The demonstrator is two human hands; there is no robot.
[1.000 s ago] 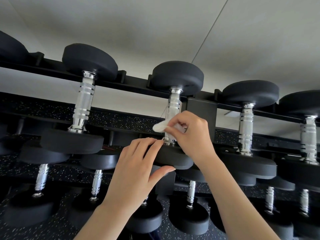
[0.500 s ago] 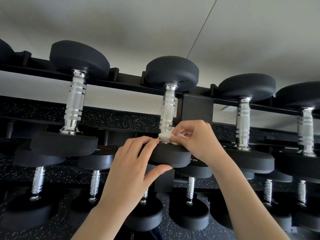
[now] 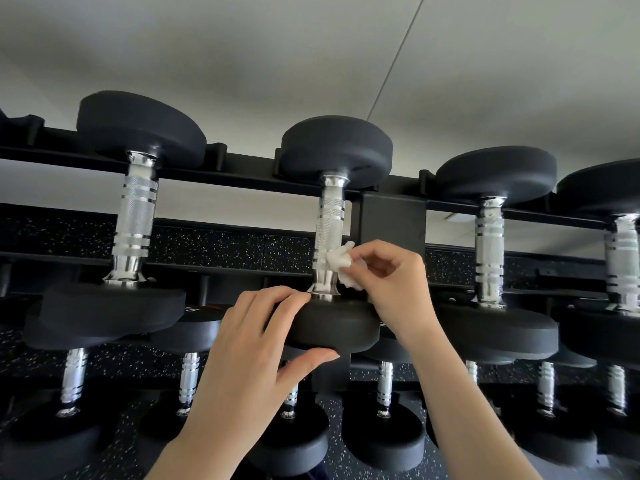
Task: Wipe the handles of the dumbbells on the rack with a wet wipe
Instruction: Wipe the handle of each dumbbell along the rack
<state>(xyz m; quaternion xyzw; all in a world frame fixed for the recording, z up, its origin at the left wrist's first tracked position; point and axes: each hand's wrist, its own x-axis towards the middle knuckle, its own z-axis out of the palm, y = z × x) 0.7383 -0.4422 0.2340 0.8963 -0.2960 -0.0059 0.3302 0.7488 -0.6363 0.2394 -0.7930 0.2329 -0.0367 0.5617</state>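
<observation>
The crumpled white wet wipe [image 3: 341, 263] is bunched against the right side of the knurled chrome handle [image 3: 329, 233], low on the bar, just above its near flare. That handle belongs to the middle black round-headed dumbbell [image 3: 337, 152] on the top tier of the black steel rack [image 3: 393, 220].

The right hand [image 3: 391, 282] has its grip closed on the wipe, pinching it between thumb and fingertips. The wipe looks soft, limp and light, so I would expect it to wad up and cover little metal. Spread and wrapped round the bar, it should do more. The knurling probably drags at the cloth, while the smooth rings and flares let it slide.

The dumbbell itself looks stiff and heavy, and its round heads could roll in the cradle. The left hand [image 3: 256, 344] has its grip clasped on the near head, fingers over the top and thumb underneath, which seems the sensible place to steady it.

A matching dumbbell on the left [image 3: 135, 216] and another on the right [image 3: 489, 244] stand well apart from it, and a lower row of smaller dumbbells [image 3: 384, 386] sits beneath.
</observation>
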